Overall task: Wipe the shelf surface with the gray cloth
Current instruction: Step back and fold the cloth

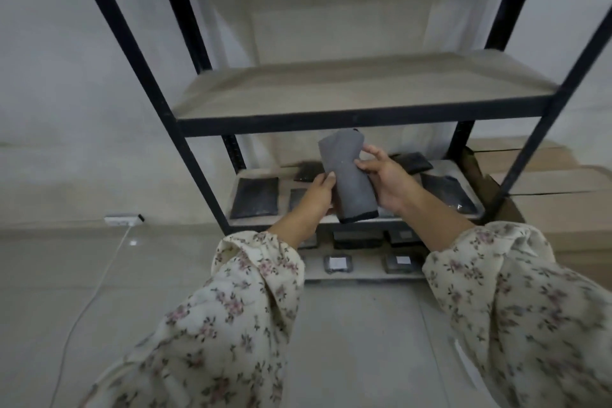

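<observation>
"Two hands are up. What do they hold?"
"Both hold the gray cloth (347,175). It is folded long and stands up in the air, in the middle of the view."
"How do they hold it?"
"The left hand (316,194) grips the cloth's side at 8 o'clock, with its fingers curled on it. The right hand (389,180) pinches the side at 3 o'clock with thumb and fingers."
"Where is the shelf (347,89)?"
"At 12 o'clock from the cloth. The cloth does not touch its pale top."
"What is behind the cloth?"
"A lower board (284,175) with flat dark packs (255,197) on it. A white power strip (124,219) lies on the floor at 9 o'clock. Brown boxes (546,182) are stacked at 3 o'clock."
</observation>
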